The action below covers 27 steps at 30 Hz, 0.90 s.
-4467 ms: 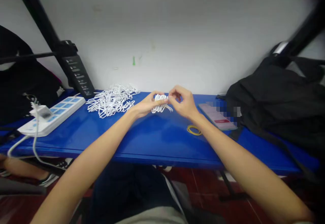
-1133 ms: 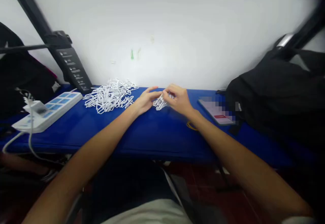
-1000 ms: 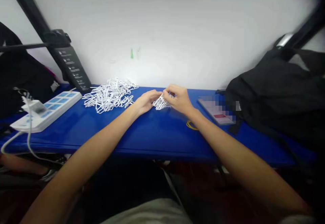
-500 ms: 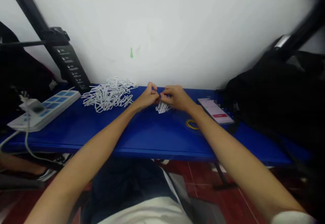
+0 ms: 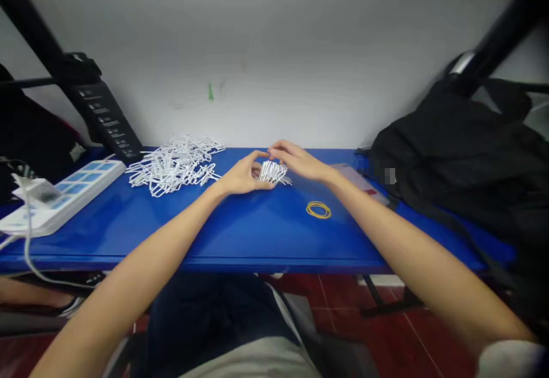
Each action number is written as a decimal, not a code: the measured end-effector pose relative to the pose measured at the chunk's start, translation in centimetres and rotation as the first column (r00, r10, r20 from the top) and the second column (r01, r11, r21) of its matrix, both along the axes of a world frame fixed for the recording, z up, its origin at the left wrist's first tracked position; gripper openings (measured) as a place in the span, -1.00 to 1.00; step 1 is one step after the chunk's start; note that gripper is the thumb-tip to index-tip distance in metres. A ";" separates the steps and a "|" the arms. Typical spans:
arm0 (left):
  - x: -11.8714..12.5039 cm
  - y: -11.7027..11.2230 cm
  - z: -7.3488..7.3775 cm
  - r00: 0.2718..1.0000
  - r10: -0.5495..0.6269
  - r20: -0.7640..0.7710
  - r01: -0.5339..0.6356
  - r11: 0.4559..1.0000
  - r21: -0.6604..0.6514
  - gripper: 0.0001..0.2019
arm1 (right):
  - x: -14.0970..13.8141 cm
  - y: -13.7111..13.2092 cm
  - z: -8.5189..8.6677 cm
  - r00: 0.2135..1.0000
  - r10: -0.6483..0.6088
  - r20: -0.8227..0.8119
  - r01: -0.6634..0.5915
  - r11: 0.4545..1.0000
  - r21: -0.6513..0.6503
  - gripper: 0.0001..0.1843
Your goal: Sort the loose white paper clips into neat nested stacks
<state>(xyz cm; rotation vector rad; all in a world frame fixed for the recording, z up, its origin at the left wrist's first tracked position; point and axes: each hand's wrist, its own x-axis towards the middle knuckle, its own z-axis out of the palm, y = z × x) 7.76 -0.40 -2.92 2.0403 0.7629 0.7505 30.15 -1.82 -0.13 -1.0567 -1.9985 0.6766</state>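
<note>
Both arms reach forward, left hand (image 5: 242, 176) and right hand (image 5: 300, 162) cupping a small bunch of white paper clips (image 5: 272, 173) above the blue desk (image 5: 257, 223), fingers (image 5: 283, 153) curled narrowly around it.

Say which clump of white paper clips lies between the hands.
The small clump between left hand and right hand, not the large pile further left.

Left hand (image 5: 242, 176), right hand (image 5: 298, 162), white paper clips (image 5: 271, 172) between

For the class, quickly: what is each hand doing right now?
Left hand: half-curled against the bunch of white paper clips; cannot tell if gripping.
Right hand: fingers extended over the bunch; cannot tell if holding.
</note>
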 end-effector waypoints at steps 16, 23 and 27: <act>-0.7 -0.6 1.6 0.997 -0.072 -0.038 0.073 0.997 0.040 0.06 | 2.4 -0.6 -2.0 0.971 0.238 -0.036 -0.241 0.966 -0.098 -0.52; -0.6 -1.3 2.4 0.990 -0.051 -0.132 0.083 0.963 0.256 -0.08 | 2.4 -0.8 -1.4 0.970 0.223 0.101 -0.221 0.975 -0.030 -0.53; -0.7 -1.5 2.3 0.987 -0.039 -0.157 0.082 0.955 0.285 -0.13 | 2.4 -0.6 -1.6 0.974 0.167 0.155 -0.175 0.984 0.037 -0.55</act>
